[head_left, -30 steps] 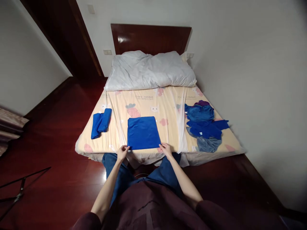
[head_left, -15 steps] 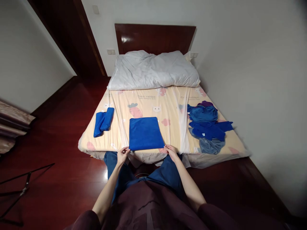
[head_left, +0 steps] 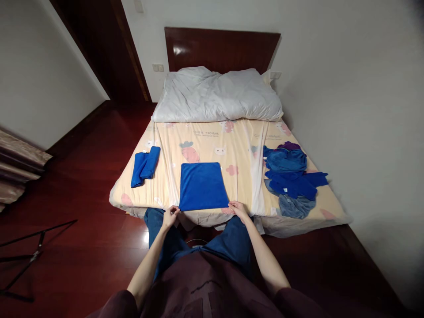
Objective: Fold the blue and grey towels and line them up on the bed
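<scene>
Nearby: folded bundles left | likely garment pile right | hands pinch blue cloth

a plain blue cloth lies flat at the front edge of the bed, spread smooth in a roughly square shape, its near side running along that edge, its far corners slightly rounded.

On the bed, a cloth lies beyond your left hand and right hand, folded cloths left of your left, clothes right of your right, bedding far beyond both.
</scene>
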`<state>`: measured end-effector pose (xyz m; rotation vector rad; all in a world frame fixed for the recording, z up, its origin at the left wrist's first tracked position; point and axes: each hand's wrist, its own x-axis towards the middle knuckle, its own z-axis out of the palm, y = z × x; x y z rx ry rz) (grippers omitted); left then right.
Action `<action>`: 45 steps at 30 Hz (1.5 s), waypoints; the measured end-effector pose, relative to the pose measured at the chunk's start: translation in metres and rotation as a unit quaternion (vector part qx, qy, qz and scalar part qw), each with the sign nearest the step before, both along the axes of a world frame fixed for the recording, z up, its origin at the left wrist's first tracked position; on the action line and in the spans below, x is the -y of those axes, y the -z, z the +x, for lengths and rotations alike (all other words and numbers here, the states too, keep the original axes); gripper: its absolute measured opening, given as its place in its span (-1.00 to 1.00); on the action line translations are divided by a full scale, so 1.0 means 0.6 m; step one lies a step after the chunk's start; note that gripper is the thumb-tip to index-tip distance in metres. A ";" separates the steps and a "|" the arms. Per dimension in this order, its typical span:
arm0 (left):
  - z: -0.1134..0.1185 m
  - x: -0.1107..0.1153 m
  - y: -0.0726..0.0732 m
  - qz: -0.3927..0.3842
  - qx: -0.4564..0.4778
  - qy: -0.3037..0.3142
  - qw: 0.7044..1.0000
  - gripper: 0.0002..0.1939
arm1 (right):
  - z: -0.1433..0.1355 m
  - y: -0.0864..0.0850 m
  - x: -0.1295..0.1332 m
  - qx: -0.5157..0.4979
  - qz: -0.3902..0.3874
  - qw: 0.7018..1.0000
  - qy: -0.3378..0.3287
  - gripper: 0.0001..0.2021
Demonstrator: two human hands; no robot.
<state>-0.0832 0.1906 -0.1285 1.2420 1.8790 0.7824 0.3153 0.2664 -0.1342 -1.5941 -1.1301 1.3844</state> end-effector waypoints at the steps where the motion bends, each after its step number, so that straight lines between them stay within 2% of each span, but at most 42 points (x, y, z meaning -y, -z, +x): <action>1: -0.001 -0.004 -0.001 -0.005 0.005 0.006 1.000 -0.75 | 0.001 0.001 0.000 -0.004 -0.005 1.000 -0.002 -0.50; 3: -0.005 -0.021 -0.007 -0.021 0.021 0.017 0.999 -0.72 | 0.003 0.000 -0.002 -0.021 -0.019 1.000 -0.008 -0.48; 6: -0.018 -0.072 -0.023 -0.056 0.024 0.034 0.998 -0.64 | 0.003 -0.005 -0.004 -0.035 -0.035 0.999 -0.017 -0.46; 9: -0.032 -0.150 -0.044 -0.074 -0.004 0.053 0.996 -0.59 | 0.001 -0.010 -0.007 -0.024 -0.056 0.998 -0.021 -0.44; 13: -0.038 -0.272 -0.062 -0.081 -0.032 0.025 0.996 -0.60 | -0.001 -0.007 -0.009 -0.016 -0.066 0.997 -0.029 -0.44; 18: -0.037 -0.411 -0.054 -0.061 -0.041 -0.021 0.997 -0.65 | 0.002 0.005 -0.011 -0.001 -0.060 0.997 -0.048 -0.48; 22: -0.038 -0.481 -0.040 -0.035 -0.055 -0.041 0.997 -0.70 | 0.005 0.015 -0.014 0.001 -0.069 0.997 -0.046 -0.47; 27: -0.050 -0.518 -0.023 -0.019 -0.083 -0.040 0.996 -0.84 | 0.010 0.018 -0.014 0.007 -0.080 0.996 -0.042 -0.49; 32: -0.058 -0.528 -0.008 -0.007 -0.103 -0.058 0.993 -0.79 | 0.009 0.018 -0.010 0.016 -0.062 0.998 -0.025 -0.49; 38: -0.046 -0.531 0.000 0.011 -0.106 -0.050 0.993 -0.77 | -0.001 0.012 -0.012 0.055 -0.049 0.997 -0.025 -0.52; 42: -0.050 -0.537 -0.005 0.014 -0.105 -0.019 0.994 -0.79 | -0.015 -0.010 -0.065 0.129 0.035 0.991 -0.021 -0.56; 45: -0.060 -0.541 -0.010 0.012 -0.089 0.009 0.996 -0.83 | -0.044 -0.030 -0.152 0.179 0.093 0.979 -0.005 -0.64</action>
